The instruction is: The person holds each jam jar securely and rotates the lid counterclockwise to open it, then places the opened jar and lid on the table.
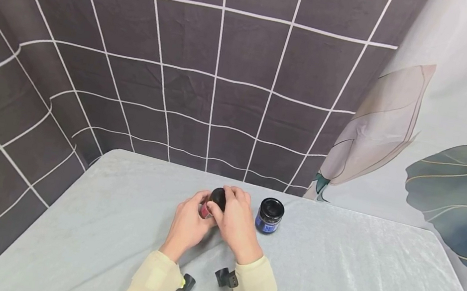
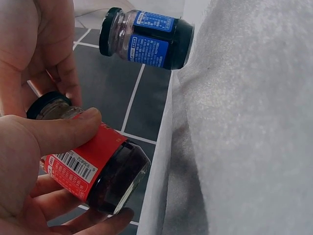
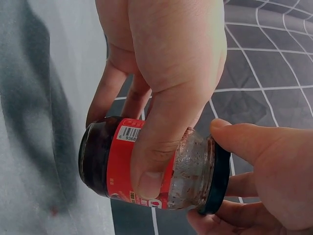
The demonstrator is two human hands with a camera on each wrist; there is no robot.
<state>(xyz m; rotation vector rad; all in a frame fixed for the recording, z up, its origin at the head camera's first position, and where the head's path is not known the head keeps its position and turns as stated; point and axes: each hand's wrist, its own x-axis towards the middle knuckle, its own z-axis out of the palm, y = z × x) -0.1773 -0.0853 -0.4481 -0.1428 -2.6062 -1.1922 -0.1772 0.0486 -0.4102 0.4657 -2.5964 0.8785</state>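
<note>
A glass jar with a red label, a barcode and dark contents is held tilted above the cloth. My left hand grips its body, the thumb lying across the label in both wrist views. With thumb and fingers my right hand pinches the rim of the black lid, which sits on the jar's mouth. Another jar, blue-labelled and black-lidded, stands upright just right of my right hand. In the head view the hands hide much of the red-labelled jar.
A pale grey cloth covers the table. Behind it hangs a dark curtain with a white grid, and a leaf-patterned white one hangs at the right. Small black devices sit by both wrists.
</note>
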